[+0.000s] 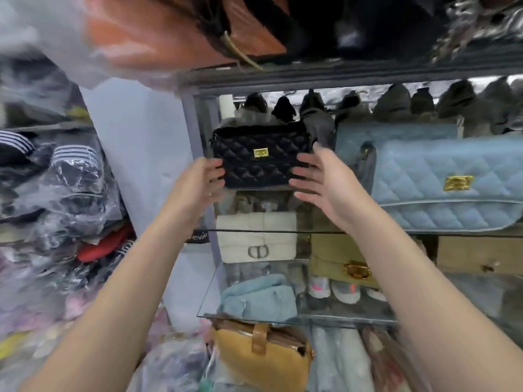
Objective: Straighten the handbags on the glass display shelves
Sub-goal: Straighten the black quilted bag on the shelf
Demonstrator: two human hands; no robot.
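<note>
Gently: the left grip (202,181), fingers loosely spread, touches the black handbag (259,154) at its left edge on the glass shelf (317,232); the right grip (319,179), equally open, touches its right. Press both sides evenly to square it beside the blue handbag (441,182).

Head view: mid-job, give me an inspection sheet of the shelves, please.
Surface: glass shelf, with a lower shelf beneath.
Job's things: black bag upright at the shelf's left end; blue bag right of it; white bag and olive bag one level down.
Clutter: wrapped clothes at left; yellow bag below the shelves.
Grippers: left hand and right hand open, fingers at the black bag's sides; contact unclear.
Cables: nothing seen.
Surroundings: coats behind the shelves; brown bag on top.
</note>
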